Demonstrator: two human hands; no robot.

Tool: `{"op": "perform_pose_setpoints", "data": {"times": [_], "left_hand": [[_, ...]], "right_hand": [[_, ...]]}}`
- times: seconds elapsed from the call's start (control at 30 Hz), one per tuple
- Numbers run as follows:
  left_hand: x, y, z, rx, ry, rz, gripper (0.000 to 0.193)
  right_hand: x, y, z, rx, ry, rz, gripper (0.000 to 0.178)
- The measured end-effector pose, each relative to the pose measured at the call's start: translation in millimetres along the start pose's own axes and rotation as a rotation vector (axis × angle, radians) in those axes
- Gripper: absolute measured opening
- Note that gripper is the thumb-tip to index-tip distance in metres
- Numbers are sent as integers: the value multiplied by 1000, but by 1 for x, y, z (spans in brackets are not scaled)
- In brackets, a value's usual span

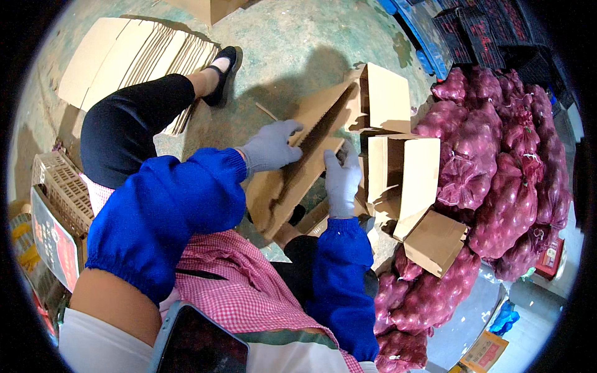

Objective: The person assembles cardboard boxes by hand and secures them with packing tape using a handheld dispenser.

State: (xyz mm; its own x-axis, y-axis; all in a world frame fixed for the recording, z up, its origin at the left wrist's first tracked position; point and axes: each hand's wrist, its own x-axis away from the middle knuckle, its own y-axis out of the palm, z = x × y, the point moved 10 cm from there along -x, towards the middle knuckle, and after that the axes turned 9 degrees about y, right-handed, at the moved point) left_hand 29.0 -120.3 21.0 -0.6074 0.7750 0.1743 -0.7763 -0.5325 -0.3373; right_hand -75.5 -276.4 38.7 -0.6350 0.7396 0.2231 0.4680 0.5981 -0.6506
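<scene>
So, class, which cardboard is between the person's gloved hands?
The partly opened cardboard box, between left hand and right hand; the flattened cardboard stack lies apart, at upper left.

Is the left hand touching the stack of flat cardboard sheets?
Apart: the head view shows floor between the left hand and the stack of flat cardboard sheets.

Brown half-open cardboard carton [273,199]: one
Pale grey gloved hands, at the carton: two, the left hand [270,148] and the right hand [343,186]
Blue-edged dark phone [199,345], below the carton: one
Pile of flat tan cardboard [112,50], left of the carton: one
Purple-red mesh sacks [504,205], right of the carton: more than six, exact number is not clear
</scene>
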Motion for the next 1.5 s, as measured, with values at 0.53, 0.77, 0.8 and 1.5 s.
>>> {"op": "perform_pose_setpoints", "data": {"times": [0.53, 0.77, 0.8, 1.5], "left_hand": [[42, -37, 79, -479, 434, -7, 34], [40, -28, 86, -606, 451, 38, 22], [39, -24, 87, -576, 483, 20, 24], [73, -24, 33, -646, 15, -386, 64]], "right_hand": [[54, -121, 28, 54, 135, 228, 56], [88, -94, 15, -475, 257, 109, 42], [89, -89, 4, -416, 249, 82, 41], [36, -81, 139, 205, 436, 73, 20]]}}
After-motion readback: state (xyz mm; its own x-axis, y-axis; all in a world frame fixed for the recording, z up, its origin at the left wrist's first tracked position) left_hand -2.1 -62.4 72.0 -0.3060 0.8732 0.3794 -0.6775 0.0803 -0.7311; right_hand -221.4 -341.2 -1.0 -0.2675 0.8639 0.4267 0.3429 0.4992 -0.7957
